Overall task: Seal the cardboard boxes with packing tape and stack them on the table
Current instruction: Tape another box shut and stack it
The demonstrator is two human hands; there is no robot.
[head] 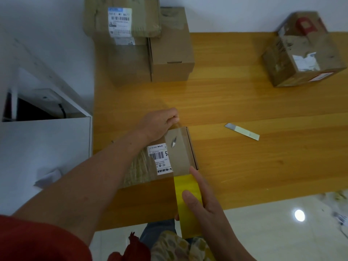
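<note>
Small cardboard box (pixel 189 147) sits flat at the near left part of the table (pixel 244 102), close to the table's left edge. White barcode label (pixel 159 159) on its top. A strip of clear brownish tape (pixel 177 153) runs across the box top from the far edge to the near edge, with a bubble or wrinkle in it near the far end.

Left hand (pixel 160 125) is at the box's far edge, fingers curled, pinching the tape end there. Right hand (pixel 209 202) is off the box's near edge and grips the yellow tape roll (pixel 183 185), thumb across its outer face, fingers lying straight along its right side. The roll hangs over the table's near edge; the tape goes straight from it onto the box.

Loose cutter blade (pixel 242 131) lies flat on the table, right of the box, apart from it.

Far left of the table: a stack of boxes (pixel 169 53), against the wall, top one with a white shipping label (pixel 119 21). Far right: a single taped box (pixel 303 53) with a torn label, well apart from the rest.

White cabinet (pixel 47 144) stands left of the table, touching or just beside it. Glossy floor (pixel 282 232) is below, with a light reflection.
</note>
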